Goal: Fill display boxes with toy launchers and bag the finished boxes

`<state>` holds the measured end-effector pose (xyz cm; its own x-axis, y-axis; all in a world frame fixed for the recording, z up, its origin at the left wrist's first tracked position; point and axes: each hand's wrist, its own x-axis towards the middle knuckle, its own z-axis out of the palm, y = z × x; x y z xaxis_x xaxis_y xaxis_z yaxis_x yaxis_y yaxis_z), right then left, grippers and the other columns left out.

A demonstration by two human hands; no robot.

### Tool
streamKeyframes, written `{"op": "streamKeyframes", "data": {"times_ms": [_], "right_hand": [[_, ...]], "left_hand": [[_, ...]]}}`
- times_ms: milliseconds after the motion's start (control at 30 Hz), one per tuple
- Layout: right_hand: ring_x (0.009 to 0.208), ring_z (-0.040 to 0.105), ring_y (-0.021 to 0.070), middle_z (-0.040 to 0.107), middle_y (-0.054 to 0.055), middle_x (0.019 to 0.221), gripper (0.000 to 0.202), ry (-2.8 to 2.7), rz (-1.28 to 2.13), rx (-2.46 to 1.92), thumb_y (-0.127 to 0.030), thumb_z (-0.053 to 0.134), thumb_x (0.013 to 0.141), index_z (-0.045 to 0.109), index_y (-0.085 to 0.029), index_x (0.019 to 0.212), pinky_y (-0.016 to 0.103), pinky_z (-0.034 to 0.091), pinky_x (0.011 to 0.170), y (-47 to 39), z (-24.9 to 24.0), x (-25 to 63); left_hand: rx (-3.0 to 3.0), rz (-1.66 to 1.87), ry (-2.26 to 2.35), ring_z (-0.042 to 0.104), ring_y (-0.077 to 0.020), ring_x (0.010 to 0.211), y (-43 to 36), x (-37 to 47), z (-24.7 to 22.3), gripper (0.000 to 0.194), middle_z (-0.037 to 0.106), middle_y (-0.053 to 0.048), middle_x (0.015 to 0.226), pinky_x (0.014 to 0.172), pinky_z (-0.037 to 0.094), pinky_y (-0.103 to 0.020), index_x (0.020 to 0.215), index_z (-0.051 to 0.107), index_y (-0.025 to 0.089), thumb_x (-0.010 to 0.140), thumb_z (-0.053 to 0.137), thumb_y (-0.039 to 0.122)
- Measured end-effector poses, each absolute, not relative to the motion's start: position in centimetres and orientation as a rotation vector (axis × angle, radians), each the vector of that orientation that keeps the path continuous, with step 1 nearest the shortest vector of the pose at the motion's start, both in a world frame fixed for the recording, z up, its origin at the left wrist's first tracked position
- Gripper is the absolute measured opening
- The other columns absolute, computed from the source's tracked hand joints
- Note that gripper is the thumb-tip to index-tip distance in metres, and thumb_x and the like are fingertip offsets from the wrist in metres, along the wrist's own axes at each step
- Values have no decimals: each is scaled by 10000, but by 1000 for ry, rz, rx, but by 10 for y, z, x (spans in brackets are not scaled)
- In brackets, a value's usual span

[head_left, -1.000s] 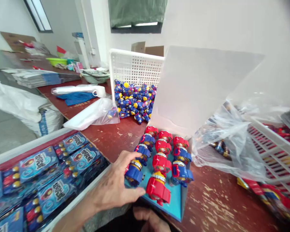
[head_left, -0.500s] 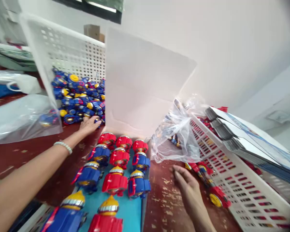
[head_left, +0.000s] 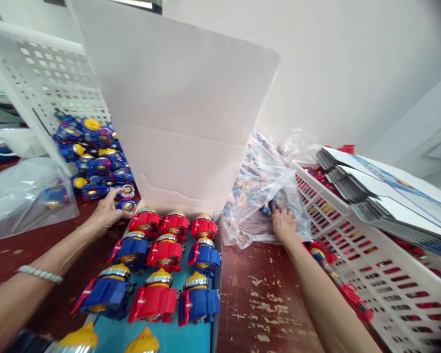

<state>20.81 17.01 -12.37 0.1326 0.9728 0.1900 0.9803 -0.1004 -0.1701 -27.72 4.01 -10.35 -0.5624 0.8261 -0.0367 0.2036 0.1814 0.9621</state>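
Left of the box (head_left: 187,147), a blue toy (head_left: 127,205) is now pinched by the left hand (head_left: 108,211); right of the box, the plastic bag (head_left: 257,184) is newly reached by the right hand (head_left: 284,225), grip indeterminable, so both sides are apparently drawn upon.

Arms (head_left: 325,287) stretched forward, left fingers (head_left: 114,193) curled, right fingers (head_left: 280,215) bent

Can count five red toys (head_left: 165,253) and four blue toys (head_left: 201,305) in one open box (head_left: 183,338), plus two yellow tops (head_left: 145,340) nearest. Also see one left hand (head_left: 108,210), one right hand (head_left: 283,225), one bracelet (head_left: 40,273), one left basket (head_left: 40,39), one right basket (head_left: 329,195), three card stacks (head_left: 371,185) at right, one mug (head_left: 22,143) and one clear bag (head_left: 18,203) at left. Cannot count the heaped blue toys (head_left: 97,164), overlapping at far left.
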Motion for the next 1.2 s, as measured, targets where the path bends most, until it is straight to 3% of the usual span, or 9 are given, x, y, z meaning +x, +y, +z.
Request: {"op": "streamKeyframes", "data": {"times_ms": [133, 300, 400, 500, 567, 700, 800, 933, 1200], "right_hand": [[1109, 509, 310, 607, 148, 1116, 356, -2023, -13, -2033, -119, 503, 876, 549, -132, 1230, 477, 421, 899, 163, -117, 214], [945, 589, 277, 621, 193, 1052, 356, -1935, 75, -1807, -248, 456, 876, 498, -60, 1177, 386, 465, 809, 124, -106, 196], [850, 602, 233, 614, 127, 998, 431, -1816, 167, -1613, -416, 384, 930, 428, -118, 1238, 346, 483, 740, 63, -93, 182], [695, 561, 188, 592, 44, 847, 380, -1755, 342, -1302, -483, 459, 921, 513, -208, 1178, 305, 467, 634, -22, -68, 162], [776, 587, 200, 612, 75, 960, 311, -1836, 362, -1160, -402, 513, 920, 527, -237, 1183, 306, 474, 663, -77, -51, 141], [830, 624, 238, 640, 79, 993, 300, -1952, 544, -907, -323, 518, 938, 498, -310, 1237, 344, 499, 698, -157, -42, 92], [951, 626, 285, 647, 87, 1079, 326, -1964, 567, -896, -326, 548, 929, 505, -323, 1252, 404, 512, 774, -189, -50, 65], [948, 633, 269, 649, 77, 1092, 346, -1965, 620, -933, -278, 560, 922, 498, -318, 1260, 375, 532, 756, -209, -57, 53], [885, 644, 212, 660, 48, 1041, 255, -1851, 736, -941, -317, 483, 955, 536, -285, 1203, 320, 519, 775, -217, -64, 53]], "left_hand": [[716, 1458, 1692, 605, -157, 569, 19, -284, -103, 492, 626, 48, 664, 538, 496, -254, 976, 547, 151, 554, 755, 6], [534, 1559, 1479, 651, -199, 621, -13, -285, -85, 264, 639, -2, 688, 605, 572, -369, 832, 534, 124, 639, 681, 20], [451, 1617, 1416, 665, -219, 647, -44, -284, -62, 204, 645, -23, 688, 629, 590, -400, 801, 550, 137, 645, 634, 37], [427, 1709, 1398, 649, -198, 646, -87, -273, -29, 249, 667, -22, 724, 593, 590, -341, 846, 606, 167, 620, 675, 87], [424, 1809, 1394, 638, -202, 658, -120, -256, -6, 346, 684, -20, 771, 527, 573, -309, 887, 645, 209, 570, 758, 133], [533, 1924, 1202, 646, -246, 658, -178, -194, 19, 469, 688, -36, 832, 508, 562, -352, 859, 664, 253, 447, 887, 268], [627, 1847, 1117, 620, -176, 582, -197, -143, 13, 375, 664, -35, 862, 496, 525, -294, 884, 656, 245, 570, 843, 330], [546, 1821, 991, 624, -128, 675, -200, -103, -3, 334, 637, -11, 889, 615, 528, -231, 996, 646, 250, 692, 771, 305], [594, 2021, 1090, 587, -94, 721, -208, -77, -23, 287, 610, 19, 966, 658, 513, -176, 993, 615, 268, 738, 737, 320]]}}
